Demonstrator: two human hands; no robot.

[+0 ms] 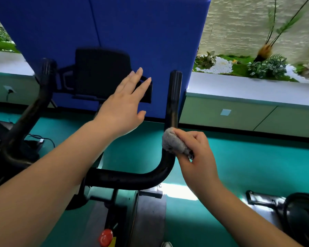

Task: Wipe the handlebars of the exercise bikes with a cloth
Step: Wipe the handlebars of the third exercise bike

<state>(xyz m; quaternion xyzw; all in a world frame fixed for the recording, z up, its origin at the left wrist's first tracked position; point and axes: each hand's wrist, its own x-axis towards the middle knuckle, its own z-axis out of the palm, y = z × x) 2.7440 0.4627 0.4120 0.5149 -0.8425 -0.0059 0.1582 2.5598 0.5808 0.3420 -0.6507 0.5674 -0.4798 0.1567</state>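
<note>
The right hand [194,152] pinches a grey cloth [175,142] in curled fingers and presses it against the right upright of the handlebar [173,97], just above the bend. The left hand [122,107] hovers over the console [100,73], fingers straight and spread, holding nothing. I judge the wiping is under way on this bar's right side; the crossbar and left grip [45,72] look still to do, though cleanliness cannot be read from the blurred black tube. A second bike [292,209] at the right edge is cut off.
</note>
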